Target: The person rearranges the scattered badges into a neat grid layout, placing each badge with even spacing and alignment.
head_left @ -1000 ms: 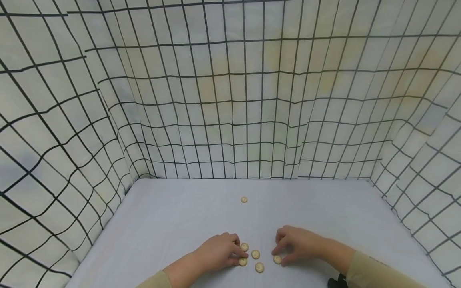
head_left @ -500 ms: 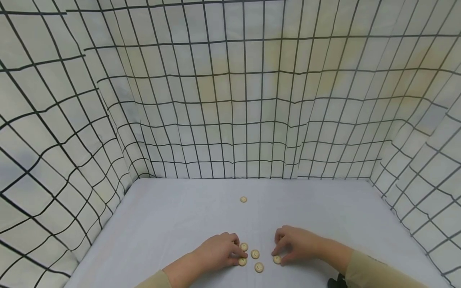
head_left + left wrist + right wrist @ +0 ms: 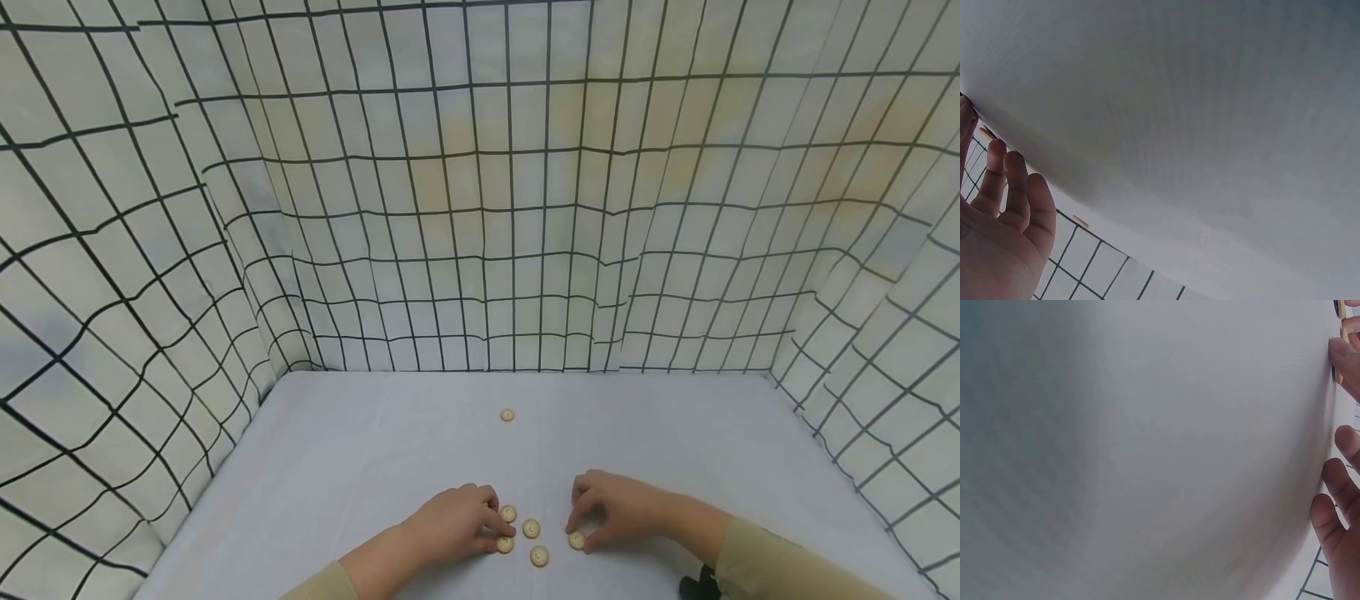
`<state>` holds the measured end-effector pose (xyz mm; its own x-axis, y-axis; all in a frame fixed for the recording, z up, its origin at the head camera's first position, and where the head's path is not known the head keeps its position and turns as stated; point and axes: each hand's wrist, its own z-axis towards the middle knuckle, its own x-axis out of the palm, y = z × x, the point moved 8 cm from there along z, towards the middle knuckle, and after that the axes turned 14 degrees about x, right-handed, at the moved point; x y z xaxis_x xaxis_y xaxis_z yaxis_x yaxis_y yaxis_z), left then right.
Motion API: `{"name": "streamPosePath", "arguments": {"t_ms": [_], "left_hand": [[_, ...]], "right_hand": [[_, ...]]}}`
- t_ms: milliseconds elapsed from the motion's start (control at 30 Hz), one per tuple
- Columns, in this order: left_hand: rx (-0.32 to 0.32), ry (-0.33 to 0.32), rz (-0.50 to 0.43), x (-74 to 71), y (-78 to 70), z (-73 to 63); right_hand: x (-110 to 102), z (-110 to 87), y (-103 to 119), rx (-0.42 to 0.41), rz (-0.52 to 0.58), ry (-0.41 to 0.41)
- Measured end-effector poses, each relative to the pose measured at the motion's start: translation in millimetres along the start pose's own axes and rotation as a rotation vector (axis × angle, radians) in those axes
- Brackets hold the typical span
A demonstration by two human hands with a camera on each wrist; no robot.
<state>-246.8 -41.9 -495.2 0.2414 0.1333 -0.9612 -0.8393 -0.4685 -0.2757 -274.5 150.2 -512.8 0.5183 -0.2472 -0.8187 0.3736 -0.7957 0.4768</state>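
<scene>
In the head view my left hand [image 3: 453,523] rests on the white table, its thumb and index finger pinching a round, pale wooden button [image 3: 505,545]. Another button [image 3: 508,513] lies just beyond that index finger. Opposite, my right hand [image 3: 626,507] holds a similar button [image 3: 576,541] by its edges, between thumb and index finger, flat on the cloth. Between the hands lie two loose buttons, one farther off [image 3: 531,528] and one nearer [image 3: 539,556]. The left wrist view shows the left hand's other fingers [image 3: 1040,203] loosely bent; the right wrist view shows the right hand's fingers [image 3: 1329,519] likewise.
A single button [image 3: 507,415] lies farther back on the white cloth [image 3: 375,433]. White walls with a black grid [image 3: 480,250] stand around the table's back and sides. Something small and black [image 3: 699,586] shows by the right sleeve [image 3: 780,562].
</scene>
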Motion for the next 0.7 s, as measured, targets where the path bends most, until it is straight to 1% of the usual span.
{"name": "streamPosePath", "arguments": {"t_ms": [367, 700], "left_hand": [[0.014, 0.002, 0.009, 3.7, 1.3, 0.2], [0.003, 0.008, 0.014, 5.5, 1.8, 0.6]], "right_hand": [[-0.1, 1.1, -2.0, -0.016, 0.004, -0.011], [-8.2, 3.0, -4.7, -0.014, -0.015, -0.058]]}}
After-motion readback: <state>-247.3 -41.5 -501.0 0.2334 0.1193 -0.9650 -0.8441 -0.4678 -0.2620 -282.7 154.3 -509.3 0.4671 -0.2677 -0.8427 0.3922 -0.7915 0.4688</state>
